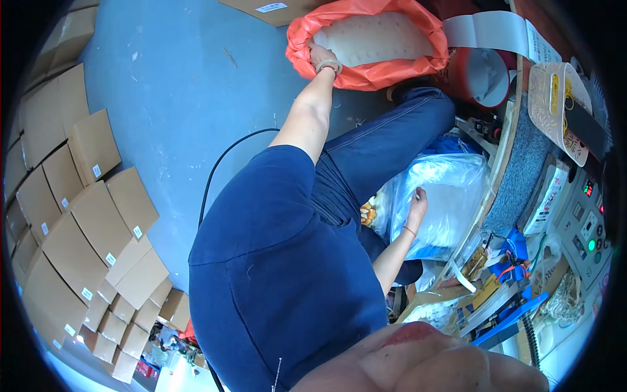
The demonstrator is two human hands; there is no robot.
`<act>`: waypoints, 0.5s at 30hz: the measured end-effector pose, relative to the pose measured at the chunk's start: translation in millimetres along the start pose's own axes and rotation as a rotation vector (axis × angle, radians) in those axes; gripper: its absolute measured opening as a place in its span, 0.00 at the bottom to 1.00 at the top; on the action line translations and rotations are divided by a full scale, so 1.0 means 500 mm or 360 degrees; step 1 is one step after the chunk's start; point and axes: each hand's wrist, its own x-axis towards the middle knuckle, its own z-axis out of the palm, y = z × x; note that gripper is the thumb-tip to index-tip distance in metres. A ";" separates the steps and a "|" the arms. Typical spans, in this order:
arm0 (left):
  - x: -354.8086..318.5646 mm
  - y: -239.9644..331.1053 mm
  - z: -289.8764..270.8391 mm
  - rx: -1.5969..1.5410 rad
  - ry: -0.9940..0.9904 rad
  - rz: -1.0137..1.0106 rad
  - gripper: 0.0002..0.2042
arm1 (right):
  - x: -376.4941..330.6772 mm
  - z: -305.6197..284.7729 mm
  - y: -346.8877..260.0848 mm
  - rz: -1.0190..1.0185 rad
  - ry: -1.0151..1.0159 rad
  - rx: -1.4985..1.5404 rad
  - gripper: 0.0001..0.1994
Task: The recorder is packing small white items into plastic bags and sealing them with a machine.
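Observation:
My left hand [321,55], with a bangle at the wrist, reaches over the rim into a large red plastic bag [373,80]. Inside the bag lies a pale surface [375,38] with rows of small dots. Its fingertips rest against that pale stuff and are too indistinct to tell whether they grip. Over a heap of clear plastic bags [447,196] hovers my right hand [417,206], a thin red cord at its wrist. The fingers are curled together; what they hold, if anything, is too small to make out. Orange-and-cream pieces [369,213] show beside the clear bags.
Stacked cardboard boxes [62,209] line the left. A red-rimmed bucket [486,77] stands by the red bag. Along the right runs a workbench with a plastic basket [558,108], a control panel with lit buttons [584,228] and blue-handled tools [509,320]. A black cable [212,173] crosses the blue floor.

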 end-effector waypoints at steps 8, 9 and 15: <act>0.019 0.002 -0.017 0.0038 -0.0233 0.0992 0.14 | -0.064 -0.061 -0.095 -0.0013 0.0150 -0.0209 0.14; 0.019 -0.020 -0.080 -0.0084 -0.0355 0.1074 0.16 | -0.058 -0.084 -0.121 -0.0114 0.0142 -0.0314 0.13; -0.249 0.265 -0.334 -0.0599 -0.1560 0.1660 0.20 | -0.146 -0.259 -0.360 -0.0543 0.0763 0.0296 0.24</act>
